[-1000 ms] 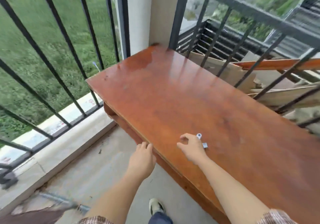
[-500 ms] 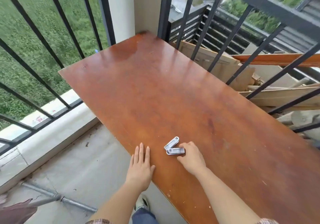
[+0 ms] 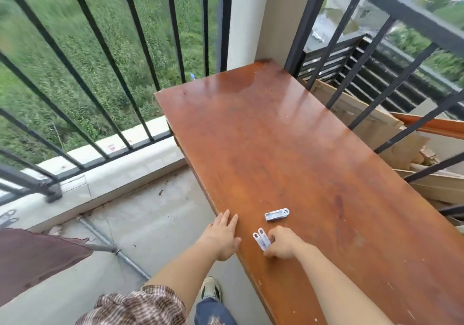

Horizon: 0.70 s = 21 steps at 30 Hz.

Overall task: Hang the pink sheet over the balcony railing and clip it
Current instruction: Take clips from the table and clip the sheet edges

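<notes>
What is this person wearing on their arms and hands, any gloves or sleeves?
No gloves, rings or watch show: the left hand and right hand are bare, as are both forearms. A brown-and-cream checked sleeve covers the left upper arm only. Below are blue jeans and a pale shoe.

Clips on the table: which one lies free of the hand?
The single white clip lying farther up the table; the other two are pinched in the right hand.

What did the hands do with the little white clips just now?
The right hand slid back toward the table's near edge, closing on two clips; a third clip now lies apart, farther in. The left hand stayed flat on the edge of the wooden table.
</notes>
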Each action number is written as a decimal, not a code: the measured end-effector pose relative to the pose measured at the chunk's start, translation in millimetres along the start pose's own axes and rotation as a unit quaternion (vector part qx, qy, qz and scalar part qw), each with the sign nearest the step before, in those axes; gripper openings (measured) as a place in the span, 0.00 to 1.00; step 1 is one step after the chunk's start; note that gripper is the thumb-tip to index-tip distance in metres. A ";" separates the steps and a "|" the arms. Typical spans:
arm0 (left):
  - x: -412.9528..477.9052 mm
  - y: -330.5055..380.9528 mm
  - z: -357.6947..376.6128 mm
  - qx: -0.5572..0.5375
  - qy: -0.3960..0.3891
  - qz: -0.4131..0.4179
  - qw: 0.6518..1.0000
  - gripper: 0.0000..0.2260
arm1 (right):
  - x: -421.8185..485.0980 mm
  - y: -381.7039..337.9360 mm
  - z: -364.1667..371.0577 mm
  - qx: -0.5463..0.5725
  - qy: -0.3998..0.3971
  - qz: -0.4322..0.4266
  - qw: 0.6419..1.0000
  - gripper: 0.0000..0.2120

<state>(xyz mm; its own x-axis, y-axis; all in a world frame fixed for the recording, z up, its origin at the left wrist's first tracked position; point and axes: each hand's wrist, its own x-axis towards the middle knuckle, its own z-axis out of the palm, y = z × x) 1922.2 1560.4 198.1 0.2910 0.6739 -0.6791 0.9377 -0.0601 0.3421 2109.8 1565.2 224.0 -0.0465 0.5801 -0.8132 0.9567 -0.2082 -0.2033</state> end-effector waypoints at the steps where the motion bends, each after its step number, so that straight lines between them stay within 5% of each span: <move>1: -8.6 -5.0 -1.9 -0.032 0.017 -0.012 0.999 0.30 | 1.0 -13.6 -5.2 -0.010 0.006 -0.014 1.000 0.14; 11: -149.4 -172.7 -9.8 -0.196 0.211 -0.227 0.930 0.23 | -4.7 -237.2 16.0 -0.162 0.030 -0.207 0.964 0.10; 14: -212.7 -243.1 1.9 -0.278 0.275 -0.293 0.873 0.20 | -27.1 -323.0 52.8 -0.184 0.015 -0.281 0.942 0.14; 18: -304.0 -329.9 20.0 -0.391 0.359 -0.361 0.767 0.14 | -65.9 -435.0 117.4 -0.184 0.001 -0.384 0.905 0.06; 21: -373.7 -387.1 36.0 -0.408 0.395 -0.382 0.729 0.11 | -106.6 -512.9 177.1 -0.196 0.000 -0.442 0.875 0.11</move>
<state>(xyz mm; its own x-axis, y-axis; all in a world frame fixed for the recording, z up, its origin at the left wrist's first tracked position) 1457.3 1305.3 296.1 -0.7599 0.5138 -0.3982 0.2497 0.7963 0.5510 1573.2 1470.7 318.3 -0.8191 0.3769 -0.4324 0.5709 0.6084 -0.5512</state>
